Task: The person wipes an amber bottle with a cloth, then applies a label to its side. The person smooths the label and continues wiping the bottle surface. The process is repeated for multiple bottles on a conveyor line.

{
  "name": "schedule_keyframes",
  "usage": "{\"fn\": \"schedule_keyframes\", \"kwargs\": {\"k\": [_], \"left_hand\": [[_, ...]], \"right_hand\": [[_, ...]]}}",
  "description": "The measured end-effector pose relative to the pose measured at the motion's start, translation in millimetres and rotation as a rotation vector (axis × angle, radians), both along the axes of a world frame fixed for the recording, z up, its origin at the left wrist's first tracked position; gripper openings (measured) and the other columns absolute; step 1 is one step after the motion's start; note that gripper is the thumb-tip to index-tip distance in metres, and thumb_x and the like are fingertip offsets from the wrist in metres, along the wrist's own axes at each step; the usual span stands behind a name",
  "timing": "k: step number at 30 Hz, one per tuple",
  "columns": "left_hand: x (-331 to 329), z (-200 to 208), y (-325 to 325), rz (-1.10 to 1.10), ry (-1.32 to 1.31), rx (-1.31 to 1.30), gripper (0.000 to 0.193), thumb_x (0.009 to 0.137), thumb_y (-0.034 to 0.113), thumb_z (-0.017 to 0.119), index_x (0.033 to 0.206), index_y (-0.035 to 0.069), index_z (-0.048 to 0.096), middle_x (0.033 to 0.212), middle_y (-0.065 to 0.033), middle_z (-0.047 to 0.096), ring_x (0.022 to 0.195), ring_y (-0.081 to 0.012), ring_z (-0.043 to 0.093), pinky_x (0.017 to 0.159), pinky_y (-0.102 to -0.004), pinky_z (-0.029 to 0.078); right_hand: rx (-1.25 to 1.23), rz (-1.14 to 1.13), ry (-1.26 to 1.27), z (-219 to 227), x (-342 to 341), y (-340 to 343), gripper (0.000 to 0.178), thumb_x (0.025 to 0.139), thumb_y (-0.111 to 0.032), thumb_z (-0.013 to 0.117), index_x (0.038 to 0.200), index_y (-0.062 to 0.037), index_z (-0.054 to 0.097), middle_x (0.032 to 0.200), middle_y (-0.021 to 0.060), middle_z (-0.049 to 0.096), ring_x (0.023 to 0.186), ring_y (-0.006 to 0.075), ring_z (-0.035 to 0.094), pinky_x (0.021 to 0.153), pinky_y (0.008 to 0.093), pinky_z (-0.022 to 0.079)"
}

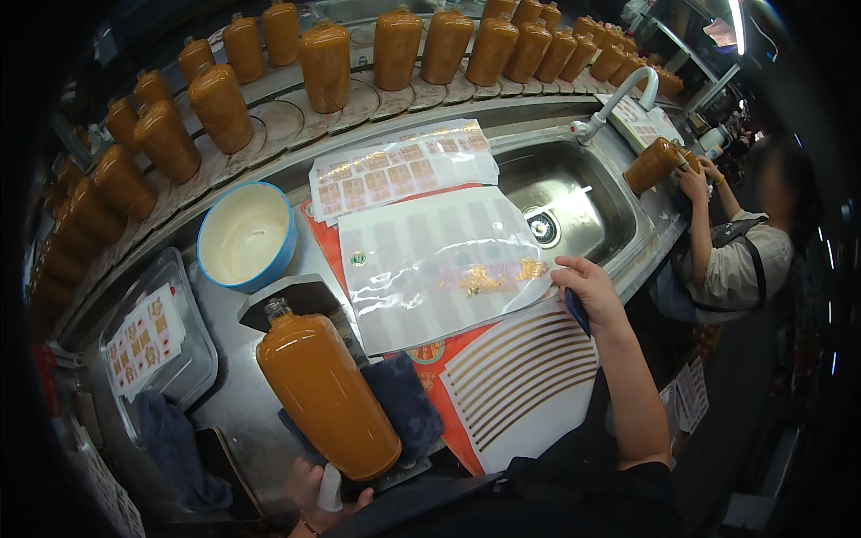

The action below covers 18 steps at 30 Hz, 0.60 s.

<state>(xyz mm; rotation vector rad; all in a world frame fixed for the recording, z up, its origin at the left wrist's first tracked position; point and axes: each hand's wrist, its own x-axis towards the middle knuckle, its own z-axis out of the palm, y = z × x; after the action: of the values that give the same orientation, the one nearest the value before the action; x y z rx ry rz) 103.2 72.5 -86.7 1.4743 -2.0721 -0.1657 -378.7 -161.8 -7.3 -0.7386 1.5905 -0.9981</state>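
Amber bottle (327,394) lying on its cradle, label sheets beside it.

Head view: the amber bottle lies tilted on a dark blue cloth (404,399) at the near edge of the steel counter (247,408). The left hand (316,491) touches its base; whether the fingers close on something I cannot tell. The right hand (587,289) presses the edge of a clear backing sheet (435,264) and holds a small blue tool (577,311). A white bowl (245,235) stands behind the bottle.

A steel counter (242,394) with a sink (574,193) under a bright ceiling lamp (737,22).
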Motion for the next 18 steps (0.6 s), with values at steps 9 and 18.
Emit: {"fn": "schedule_keyframes", "kwargs": {"k": [9, 18], "left_hand": [[-24.4, 17.1, -34.8, -0.064, 0.094, -0.257, 0.068, 0.081, 0.046, 0.083, 0.124, -0.003, 0.063, 0.124, -0.0187, 0.052, 0.116, -0.0401, 0.055, 0.097, -0.0490, 0.049], [-18.7, 13.6, -36.8, -0.081, 0.142, -0.258, 0.071, 0.077, 0.041, 0.087, 0.124, -0.003, 0.060, 0.124, -0.0193, 0.053, 0.114, -0.0391, 0.055, 0.097, -0.0480, 0.048]], "right_hand": [[-0.331, 0.019, -0.099, 45.4, 106.5, -12.5, 0.032, 0.096, -0.002, 0.062, 0.127, 0.0054, 0.055, 0.098, 0.0034, 0.064, 0.079, 0.0039, 0.060, 0.066, 0.0169, 0.047], [-0.280, 0.313, 0.373, 29.7, 109.1, -47.3, 0.044, 0.090, -0.027, 0.078, 0.119, 0.0048, 0.067, 0.088, 0.0061, 0.070, 0.069, 0.0079, 0.061, 0.062, 0.0267, 0.050]]}}
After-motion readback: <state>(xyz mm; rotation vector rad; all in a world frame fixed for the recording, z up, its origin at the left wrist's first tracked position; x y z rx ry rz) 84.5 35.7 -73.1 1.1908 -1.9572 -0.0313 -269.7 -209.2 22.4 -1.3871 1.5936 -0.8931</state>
